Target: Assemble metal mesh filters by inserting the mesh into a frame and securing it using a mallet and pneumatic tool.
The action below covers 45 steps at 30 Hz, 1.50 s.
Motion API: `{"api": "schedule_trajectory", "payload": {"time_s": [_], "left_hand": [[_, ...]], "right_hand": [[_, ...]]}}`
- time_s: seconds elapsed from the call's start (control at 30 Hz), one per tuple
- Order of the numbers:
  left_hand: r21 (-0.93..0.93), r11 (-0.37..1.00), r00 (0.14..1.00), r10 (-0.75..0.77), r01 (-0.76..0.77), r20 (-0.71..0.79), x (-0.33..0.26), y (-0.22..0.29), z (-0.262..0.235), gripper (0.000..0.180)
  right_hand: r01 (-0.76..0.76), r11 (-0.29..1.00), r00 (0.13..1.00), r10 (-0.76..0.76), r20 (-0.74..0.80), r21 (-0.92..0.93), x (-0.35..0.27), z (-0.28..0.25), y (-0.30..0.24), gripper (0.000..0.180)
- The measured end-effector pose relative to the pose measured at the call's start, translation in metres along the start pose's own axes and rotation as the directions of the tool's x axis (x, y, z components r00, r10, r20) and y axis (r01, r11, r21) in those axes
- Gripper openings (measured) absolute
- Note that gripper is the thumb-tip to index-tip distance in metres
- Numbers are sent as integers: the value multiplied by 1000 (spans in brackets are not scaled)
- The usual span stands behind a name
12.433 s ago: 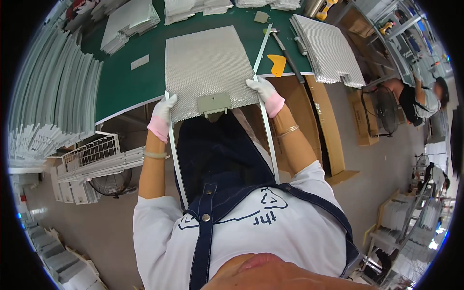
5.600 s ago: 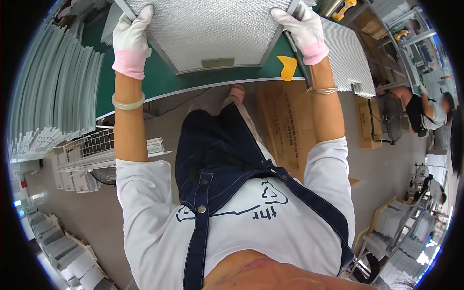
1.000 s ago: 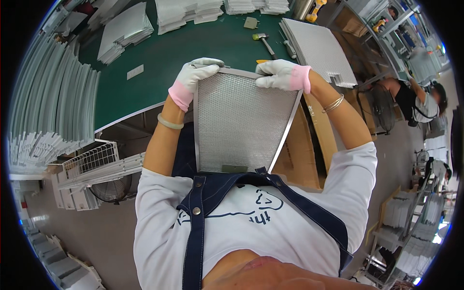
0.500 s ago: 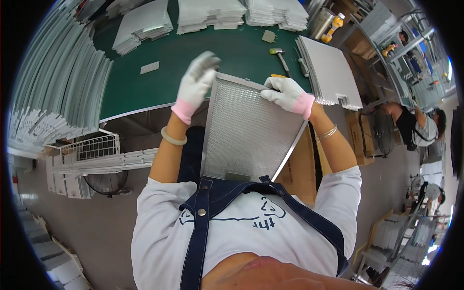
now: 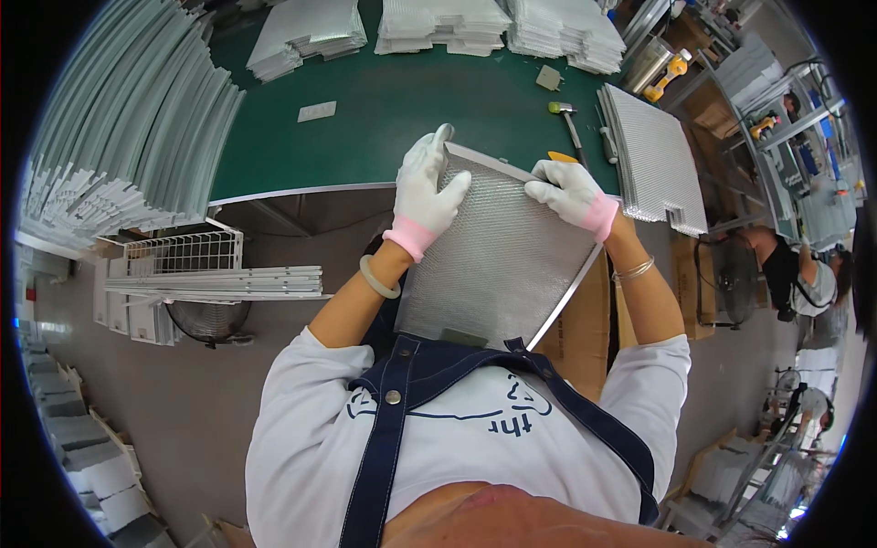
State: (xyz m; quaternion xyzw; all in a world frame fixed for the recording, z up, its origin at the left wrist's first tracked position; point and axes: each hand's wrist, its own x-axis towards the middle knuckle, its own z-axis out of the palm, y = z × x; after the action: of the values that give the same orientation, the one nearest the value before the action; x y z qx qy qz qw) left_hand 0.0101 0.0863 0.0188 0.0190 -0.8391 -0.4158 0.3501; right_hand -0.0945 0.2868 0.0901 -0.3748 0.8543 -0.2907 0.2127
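Observation:
A framed silver metal mesh filter [image 5: 502, 247] leans between my body and the green table [image 5: 411, 110], its far edge raised at the table's front edge. My right hand [image 5: 571, 192], in a white glove with a pink cuff, grips the filter's far edge toward the right corner, thumb on the mesh side. At the far left corner, my left hand [image 5: 425, 192], gloved alike, is wrapped over the frame, its thumb on the mesh and its fingers along the outer edge. A small darker plate [image 5: 464, 338] shows at the filter's near edge, by my overalls.
Stacked mesh sheets [image 5: 443, 27] line the table's back. Many frames [image 5: 137, 119] stand at the left. On the right lie a hammer [image 5: 568, 128] and a mesh stack [image 5: 653, 160]; a tumbler [image 5: 649, 64] and yellow bottle [image 5: 669, 75] stand behind. A person [image 5: 804, 274] works farther right.
My left hand, raised and blurred beside the filter's far left corner before, now holds that corner. The right hand keeps its grip. The whole view has shifted slightly.

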Motion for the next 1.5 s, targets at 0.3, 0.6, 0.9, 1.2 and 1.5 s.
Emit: {"api": "schedule_trajectory", "payload": {"time_s": [0.3, 0.6, 0.9, 1.2, 1.5], "left_hand": [[-459, 779, 903, -391, 428, 179, 3, -5, -7, 45], [-243, 895, 913, -310, 375, 266, 8, 1, -22, 41], [-371, 819, 898, -387, 438, 208, 5, 1, -16, 40], [-609, 630, 875, -383, 481, 295, 7, 2, -24, 35], [-318, 899, 942, -332, 300, -48, 11, 23, -10, 24]], "right_hand": [[30, 999, 999, -31, 15, 32, 7, -1, 7, 28], [12, 995, 999, -16, 43, 96, 3, -3, 12, 31], [2, 998, 997, -6, 72, 55, 5, -5, 11, 31], [33, 999, 998, -34, 58, 22, 0, -6, 9, 30], [41, 999, 999, -41, 33, 6, -1, -4, 5, 29]]}}
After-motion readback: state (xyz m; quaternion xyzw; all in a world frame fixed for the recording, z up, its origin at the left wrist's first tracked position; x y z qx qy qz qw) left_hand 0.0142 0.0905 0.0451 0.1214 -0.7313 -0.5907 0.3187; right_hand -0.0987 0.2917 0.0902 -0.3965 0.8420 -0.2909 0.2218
